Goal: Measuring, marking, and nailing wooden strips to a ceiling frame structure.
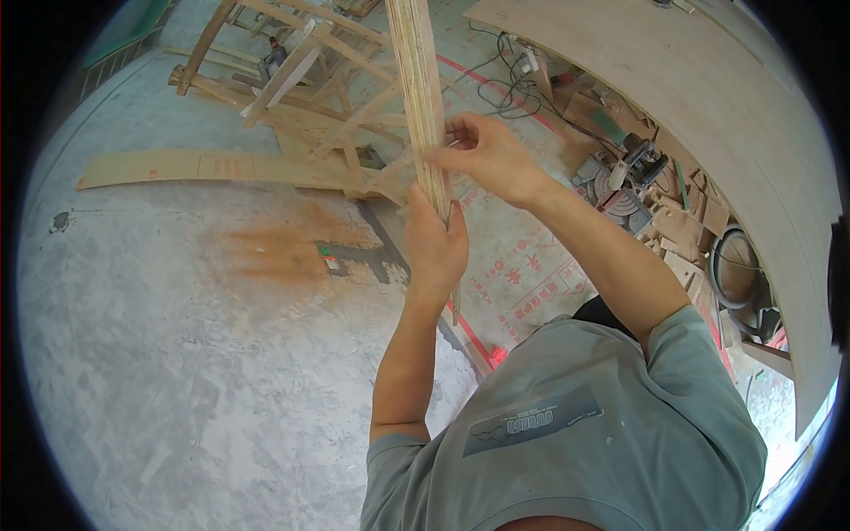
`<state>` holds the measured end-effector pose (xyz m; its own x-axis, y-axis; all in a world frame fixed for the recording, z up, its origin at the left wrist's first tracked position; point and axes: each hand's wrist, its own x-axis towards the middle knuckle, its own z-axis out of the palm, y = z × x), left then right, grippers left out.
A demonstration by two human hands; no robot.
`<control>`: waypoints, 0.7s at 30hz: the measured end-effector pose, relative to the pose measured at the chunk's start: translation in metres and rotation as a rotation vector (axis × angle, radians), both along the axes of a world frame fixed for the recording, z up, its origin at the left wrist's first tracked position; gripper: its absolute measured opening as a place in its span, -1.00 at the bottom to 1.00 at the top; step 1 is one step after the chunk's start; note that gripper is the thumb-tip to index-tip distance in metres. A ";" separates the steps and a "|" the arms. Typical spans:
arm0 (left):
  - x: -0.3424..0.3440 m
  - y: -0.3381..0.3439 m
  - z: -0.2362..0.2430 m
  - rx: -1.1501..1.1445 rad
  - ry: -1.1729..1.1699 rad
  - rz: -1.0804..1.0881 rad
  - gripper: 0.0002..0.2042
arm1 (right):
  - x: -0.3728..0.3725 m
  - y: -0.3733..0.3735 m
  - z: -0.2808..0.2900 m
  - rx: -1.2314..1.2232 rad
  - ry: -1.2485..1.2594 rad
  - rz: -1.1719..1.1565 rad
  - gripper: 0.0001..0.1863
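A long bundle of plywood strips (413,80), with layered edges showing, stands up in front of me and runs out past the top of the view. My left hand (436,252) is wrapped round its lower end, thumb on the right side. Higher up, my right hand (496,159) is closed at the bundle's right edge, with the thumb laid across the layered face and the other fingers curled. What those fingertips grip is partly hidden. A thin end of wood (456,305) pokes out below my left hand.
Beyond the bundle stands a wooden frame (354,119) with a power drill (274,57). A curved board (168,168) lies on the grey floor (177,372). To the right are a large wooden panel (708,80), a mitre saw (624,181), black cables (509,93) and wood offcuts (677,226).
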<state>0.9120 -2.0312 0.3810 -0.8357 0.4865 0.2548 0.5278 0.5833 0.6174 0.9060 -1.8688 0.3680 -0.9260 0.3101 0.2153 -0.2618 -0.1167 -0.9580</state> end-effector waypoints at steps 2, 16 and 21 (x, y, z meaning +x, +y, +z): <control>0.001 -0.002 -0.001 -0.050 0.018 0.023 -0.49 | -0.004 0.002 -0.002 -0.224 0.007 0.125 -0.47; 0.016 -0.009 -0.004 -0.132 0.087 0.045 -0.42 | -0.007 0.002 -0.017 -0.425 0.087 0.229 -0.63; 0.017 -0.015 -0.030 -0.146 0.040 0.107 -0.43 | -0.005 0.002 -0.042 -0.387 0.012 0.314 -0.64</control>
<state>0.9287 -2.0461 0.3507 -0.8752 0.4299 0.2218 0.4805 0.7193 0.5018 0.9007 -1.8670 0.3255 -0.9856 0.0756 0.1512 -0.1680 -0.5380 -0.8260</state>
